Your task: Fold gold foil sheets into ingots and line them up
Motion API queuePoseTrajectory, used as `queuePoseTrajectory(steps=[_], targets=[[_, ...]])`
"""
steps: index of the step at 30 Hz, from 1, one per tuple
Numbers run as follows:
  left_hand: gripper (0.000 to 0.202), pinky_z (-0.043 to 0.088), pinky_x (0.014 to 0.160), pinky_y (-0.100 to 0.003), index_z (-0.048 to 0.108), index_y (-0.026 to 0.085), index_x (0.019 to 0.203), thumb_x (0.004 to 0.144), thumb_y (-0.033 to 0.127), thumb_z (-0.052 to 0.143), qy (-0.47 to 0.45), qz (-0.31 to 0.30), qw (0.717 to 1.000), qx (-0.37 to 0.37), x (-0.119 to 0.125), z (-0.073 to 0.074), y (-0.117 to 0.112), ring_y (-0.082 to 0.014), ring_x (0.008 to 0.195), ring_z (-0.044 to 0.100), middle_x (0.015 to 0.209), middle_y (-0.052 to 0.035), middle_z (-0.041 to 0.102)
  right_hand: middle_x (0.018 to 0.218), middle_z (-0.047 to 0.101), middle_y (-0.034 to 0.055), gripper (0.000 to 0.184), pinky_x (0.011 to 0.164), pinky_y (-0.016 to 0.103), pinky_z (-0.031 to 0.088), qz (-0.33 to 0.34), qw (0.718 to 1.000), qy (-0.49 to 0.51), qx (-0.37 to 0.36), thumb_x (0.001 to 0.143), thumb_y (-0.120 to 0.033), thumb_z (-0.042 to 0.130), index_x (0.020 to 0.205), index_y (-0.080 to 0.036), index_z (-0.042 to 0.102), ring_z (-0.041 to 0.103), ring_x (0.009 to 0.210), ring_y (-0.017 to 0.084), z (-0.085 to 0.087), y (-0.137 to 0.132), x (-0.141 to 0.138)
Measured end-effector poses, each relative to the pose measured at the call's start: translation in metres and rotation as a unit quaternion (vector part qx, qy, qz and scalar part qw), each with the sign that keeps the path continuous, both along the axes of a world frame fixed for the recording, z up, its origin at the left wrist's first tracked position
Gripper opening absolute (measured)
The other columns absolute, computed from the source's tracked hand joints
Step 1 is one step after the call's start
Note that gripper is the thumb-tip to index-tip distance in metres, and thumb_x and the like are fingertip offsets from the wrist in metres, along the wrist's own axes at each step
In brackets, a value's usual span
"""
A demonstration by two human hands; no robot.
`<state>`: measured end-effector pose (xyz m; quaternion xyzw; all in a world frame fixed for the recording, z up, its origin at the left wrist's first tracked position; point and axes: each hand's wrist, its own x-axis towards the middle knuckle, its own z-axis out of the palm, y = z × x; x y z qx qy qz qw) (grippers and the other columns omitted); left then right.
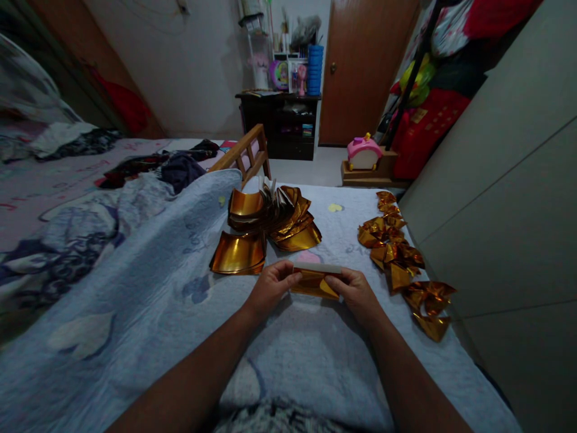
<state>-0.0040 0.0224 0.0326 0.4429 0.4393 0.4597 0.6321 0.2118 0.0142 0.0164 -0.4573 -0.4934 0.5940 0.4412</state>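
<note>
A folded strip of gold foil paper (pixel 314 280), its white back showing along the top edge, is held between both hands just above the pale blue blanket (pixel 148 282). My left hand (pixel 271 285) pinches its left end, fingers closed on it. My right hand (pixel 357 291) grips the right end the same way. A stack of curled gold foil sheets (pixel 265 225) lies just beyond the hands. A row of several finished gold foil bows (pixel 401 258) runs along the right side of the blanket.
A grey wardrobe wall (pixel 505 198) stands close on the right. Crumpled bedding and clothes (pixel 148 165) lie at the left, with a wooden bed rail (pixel 243 153) behind. A dark shelf (pixel 282 123), a brown door (pixel 365 66) and a pink toy (pixel 363 151) are at the back.
</note>
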Motion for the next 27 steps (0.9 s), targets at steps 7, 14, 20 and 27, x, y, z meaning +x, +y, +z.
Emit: queuePoseTrajectory(steps=[7,14,20,27], targets=[[0.029,0.044,0.07,-0.025,0.071,0.014,0.078,0.07,0.04,0.083,0.029,0.01,0.999,0.008,0.0,-0.001,0.0,-0.014,0.071,0.058,0.073,-0.0014,0.067,0.083,0.076,0.0052,0.033,0.073,0.032,0.053,-0.017,1.0,-0.017,-0.019,0.076,-0.046,0.077,0.093,-0.018,0.078,0.068,0.076,0.021,0.008,-0.002,-0.004],[0.028,0.044,0.067,-0.024,0.069,0.015,0.077,0.07,0.038,0.083,0.029,0.005,1.0,0.011,0.001,0.002,-0.001,-0.0125,0.067,0.057,0.071,0.0,0.065,0.069,0.063,-0.0012,0.029,0.064,0.025,0.043,-0.035,0.999,-0.001,0.003,0.075,-0.046,0.077,0.078,-0.018,0.068,0.055,0.065,0.013,0.009,-0.002,-0.003],[0.03,0.048,0.07,-0.025,0.069,0.016,0.078,0.07,0.042,0.082,0.018,0.02,1.0,-0.003,0.002,0.007,-0.003,-0.0145,0.07,0.061,0.073,-0.0006,0.068,0.065,0.058,-0.0021,0.03,0.06,0.025,0.039,-0.024,1.0,-0.005,-0.008,0.076,-0.046,0.075,0.074,-0.018,0.066,0.05,0.062,0.013,0.008,-0.003,-0.003],[0.032,0.043,0.062,-0.023,0.066,0.015,0.068,0.069,0.044,0.081,0.035,0.033,0.999,0.009,0.004,0.012,-0.003,-0.0107,0.06,0.053,0.063,0.0022,0.06,0.066,0.058,-0.0011,0.032,0.061,0.026,0.038,-0.018,1.0,-0.013,-0.005,0.079,-0.048,0.073,0.073,-0.018,0.066,0.05,0.064,0.014,0.005,-0.002,-0.002]])
